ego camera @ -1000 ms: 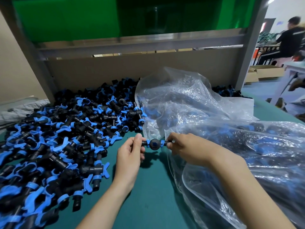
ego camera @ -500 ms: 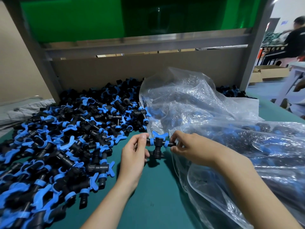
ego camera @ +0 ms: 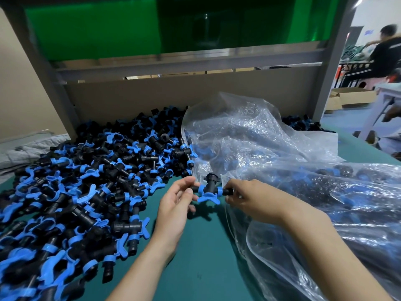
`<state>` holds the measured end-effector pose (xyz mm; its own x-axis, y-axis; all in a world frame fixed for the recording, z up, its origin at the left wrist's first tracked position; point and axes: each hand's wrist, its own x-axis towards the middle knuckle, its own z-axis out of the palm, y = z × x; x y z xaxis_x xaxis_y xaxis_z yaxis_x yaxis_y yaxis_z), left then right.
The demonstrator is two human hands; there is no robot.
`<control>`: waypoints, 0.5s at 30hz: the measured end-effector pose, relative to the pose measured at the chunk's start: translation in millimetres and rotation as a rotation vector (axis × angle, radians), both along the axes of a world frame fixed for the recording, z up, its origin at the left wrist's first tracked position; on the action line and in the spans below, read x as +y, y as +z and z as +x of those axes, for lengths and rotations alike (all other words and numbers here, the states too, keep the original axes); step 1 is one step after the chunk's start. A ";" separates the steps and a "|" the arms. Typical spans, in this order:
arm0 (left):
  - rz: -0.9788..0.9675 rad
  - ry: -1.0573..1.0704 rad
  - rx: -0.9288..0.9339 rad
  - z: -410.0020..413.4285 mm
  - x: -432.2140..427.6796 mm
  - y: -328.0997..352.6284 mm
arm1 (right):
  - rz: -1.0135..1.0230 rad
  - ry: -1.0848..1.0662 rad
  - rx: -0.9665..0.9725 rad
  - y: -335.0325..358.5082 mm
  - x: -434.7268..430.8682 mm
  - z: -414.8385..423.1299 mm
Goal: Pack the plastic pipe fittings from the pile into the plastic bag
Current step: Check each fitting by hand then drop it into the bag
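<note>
A green table (ego camera: 195,268) carries a clear crumpled bag (ego camera: 249,137) that already holds black-and-blue parts. Left of the bag and touching its edge spreads the pile (ego camera: 86,192) of black tees with blue levers. Behind the bag a brown board (ego camera: 173,98) stands under a grey frame (ego camera: 184,64) and a green panel (ego camera: 97,29). Far right of the bag the room opens to a cardboard box (ego camera: 351,97) and a blurred seated person (ego camera: 382,53). Just in front of the bag's left edge, 1 fitting (ego camera: 209,189) is held off the table by 2 hands. The left hand (ego camera: 175,205) pinches its left end between thumb and fingertips. The right hand (ego camera: 251,198) pinches its right end with curled fingers, its wrist against the bag. The black branch points toward the bag and the blue lever away from it. 0.5 s ago the lever pointed toward the bag and the branch away from it; 1 s ago a round face showed to the camera. Both hands grip the same ends as before.
</note>
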<state>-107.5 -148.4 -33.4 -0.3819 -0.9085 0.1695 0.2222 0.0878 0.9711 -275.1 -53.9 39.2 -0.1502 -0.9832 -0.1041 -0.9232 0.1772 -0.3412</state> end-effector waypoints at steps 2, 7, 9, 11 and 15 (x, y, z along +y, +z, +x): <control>-0.001 -0.017 -0.001 0.4 0.1 0.8 | -0.004 -0.002 0.008 0.0 0.7 0.1; -0.042 -0.011 -0.066 2.1 0.9 1.4 | 0.010 -0.002 0.024 -0.7 1.0 -0.2; -0.045 -0.006 -0.069 2.1 1.9 2.0 | 0.015 0.001 0.026 -0.9 0.7 -0.3; -0.050 0.000 -0.077 1.8 2.8 2.8 | 0.015 0.007 0.030 -0.7 0.3 -0.2; -0.055 0.003 -0.086 1.9 2.7 3.0 | 0.014 0.013 0.039 -0.6 0.5 0.7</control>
<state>-105.6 -145.7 -30.4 -0.3942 -0.9001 0.1854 0.1375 0.1417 0.9803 -274.4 -53.4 38.6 -0.1420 -0.9835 -0.1122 -0.9379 0.1700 -0.3026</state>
